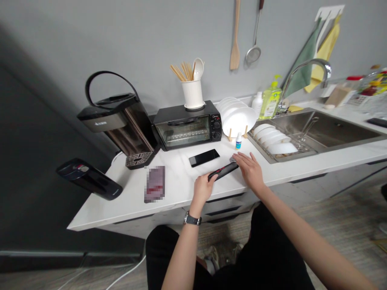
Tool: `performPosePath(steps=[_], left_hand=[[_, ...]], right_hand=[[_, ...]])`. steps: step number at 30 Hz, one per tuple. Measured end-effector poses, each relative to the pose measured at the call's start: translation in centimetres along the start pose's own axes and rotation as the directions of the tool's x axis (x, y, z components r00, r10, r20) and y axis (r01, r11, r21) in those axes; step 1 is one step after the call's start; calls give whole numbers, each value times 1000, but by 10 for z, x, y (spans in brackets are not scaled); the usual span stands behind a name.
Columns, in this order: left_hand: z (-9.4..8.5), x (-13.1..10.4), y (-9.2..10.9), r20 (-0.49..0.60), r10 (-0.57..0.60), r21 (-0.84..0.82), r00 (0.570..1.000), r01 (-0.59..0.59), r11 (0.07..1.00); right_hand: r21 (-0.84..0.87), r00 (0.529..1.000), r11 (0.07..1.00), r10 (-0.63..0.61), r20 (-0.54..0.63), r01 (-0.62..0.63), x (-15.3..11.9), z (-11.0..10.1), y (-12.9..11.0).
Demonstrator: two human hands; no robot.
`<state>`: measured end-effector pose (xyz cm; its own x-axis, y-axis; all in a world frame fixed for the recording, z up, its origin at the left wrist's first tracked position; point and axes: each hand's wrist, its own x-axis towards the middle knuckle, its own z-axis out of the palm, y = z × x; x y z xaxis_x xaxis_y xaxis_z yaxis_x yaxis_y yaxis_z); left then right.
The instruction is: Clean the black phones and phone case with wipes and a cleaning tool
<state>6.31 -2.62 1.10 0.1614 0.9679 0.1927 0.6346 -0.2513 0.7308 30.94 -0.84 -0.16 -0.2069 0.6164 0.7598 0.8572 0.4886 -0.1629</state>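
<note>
A black stick-shaped device (224, 171) with red marks lies slanted above the white counter's front part. My left hand (203, 188) is closed round its left end, a watch on the wrist. At the device's other end, my right hand (249, 170) has its fingers stretched out beside a small greyish tip, partly hidden by the fingers. Just behind the hands are a black phone (204, 158), lying flat, and a small white bottle with a blue label (238, 141), standing upright. A pixelated purplish packet (155, 184) lies to the left.
The counter (133, 209) also holds a dark tumbler (90, 181), a water dispenser (121, 125), a toaster oven (187, 129) with a utensil holder (192, 93) on top, and racked white plates (240, 121). On the right is a sink (329, 129) with dishes and a soap bottle (270, 100) behind.
</note>
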Motion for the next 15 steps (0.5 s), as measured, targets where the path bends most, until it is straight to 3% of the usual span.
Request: performPosePath(steps=[4,9,12,15], left_hand=[[2,1,0,3,39,-45,999,-39,998],[1,0,-4,28,-29,129,999,26,991],[1,-1,-7,30,-47,172,998,41,984],[1,-1,-6,28,-49,171,998,43,984]], right_hand=[[91,992,993,87,-87,-79,-1,17,-54],[216,999,976,-13,-48,23,2,36,-120],[245,992,961,-128,-12,127,3,35,-123],[242,963,940,-262,56,242,2,25,-105]])
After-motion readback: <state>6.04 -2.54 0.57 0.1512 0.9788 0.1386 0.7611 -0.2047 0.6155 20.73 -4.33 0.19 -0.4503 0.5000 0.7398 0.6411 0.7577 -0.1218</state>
